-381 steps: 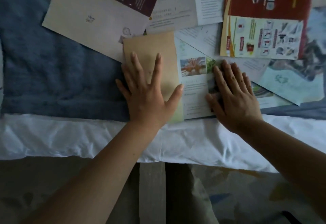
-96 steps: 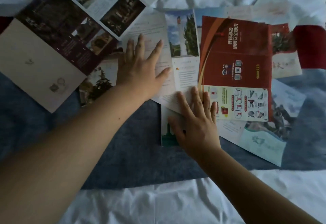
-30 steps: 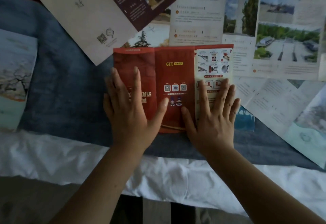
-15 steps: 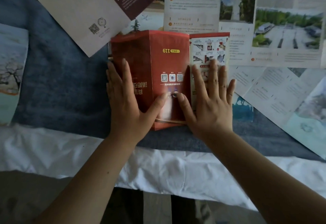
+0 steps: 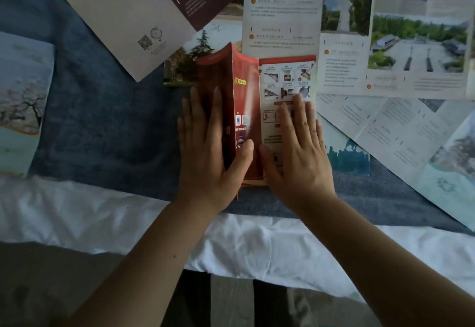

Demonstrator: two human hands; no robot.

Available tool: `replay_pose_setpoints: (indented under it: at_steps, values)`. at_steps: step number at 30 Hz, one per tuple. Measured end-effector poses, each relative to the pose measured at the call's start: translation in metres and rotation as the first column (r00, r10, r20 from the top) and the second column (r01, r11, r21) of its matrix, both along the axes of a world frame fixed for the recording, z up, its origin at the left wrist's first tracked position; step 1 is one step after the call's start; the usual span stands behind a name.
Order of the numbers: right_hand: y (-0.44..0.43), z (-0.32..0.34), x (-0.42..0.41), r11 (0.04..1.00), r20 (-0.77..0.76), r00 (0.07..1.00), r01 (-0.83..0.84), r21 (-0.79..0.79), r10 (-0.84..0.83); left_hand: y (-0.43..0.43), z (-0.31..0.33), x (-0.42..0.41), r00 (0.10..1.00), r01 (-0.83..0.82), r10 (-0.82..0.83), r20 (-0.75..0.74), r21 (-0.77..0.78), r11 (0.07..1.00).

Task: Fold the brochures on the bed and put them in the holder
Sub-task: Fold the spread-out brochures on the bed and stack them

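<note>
The fold of the red brochure (image 5: 246, 90) is in hand: it lies on the bed's blue blanket (image 5: 102, 126), near the edge. The left hand (image 5: 208, 154), fingers straight, tips its left panel up and over toward the right, while the right hand (image 5: 295, 157) lies flat and spread on the right panel, pinning it. Next, the raised panel likely needs laying down and creasing, so the right hand must clear away first. Unfolded brochures crowd around: a maroon-and-cream brochure (image 5: 133, 18) far left, a park-photo brochure (image 5: 385, 43) far right, and a teal brochure (image 5: 347, 157) partly beneath. No holder is in view.
</note>
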State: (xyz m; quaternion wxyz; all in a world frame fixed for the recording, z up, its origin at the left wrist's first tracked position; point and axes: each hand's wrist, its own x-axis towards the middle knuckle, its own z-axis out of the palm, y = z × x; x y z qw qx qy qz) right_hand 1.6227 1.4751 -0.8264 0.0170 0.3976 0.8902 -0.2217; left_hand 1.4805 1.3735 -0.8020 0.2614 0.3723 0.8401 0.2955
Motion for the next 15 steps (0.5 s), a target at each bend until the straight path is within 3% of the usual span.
replay_pose_setpoints:
  at_steps: [3, 11, 15]
  values:
    - [0.005, 0.001, 0.012, 1.000, -0.041, 0.999, 0.011, 0.002, -0.011, 0.006, 0.004, 0.007, 1.000, 0.020, -0.020, -0.019, -0.015, 1.000]
    - [0.004, 0.007, 0.045, 0.999, 0.039, 0.999, 0.036, -0.029, -0.035, 0.026, 0.010, 0.032, 0.995, 0.095, -0.096, -0.027, -0.027, 0.995]
    - [0.001, 0.010, 0.050, 0.996, 0.005, 0.999, 0.049, -0.076, -0.049, 0.032, 0.015, 0.043, 0.998, 0.054, -0.055, 0.023, 0.008, 0.998]
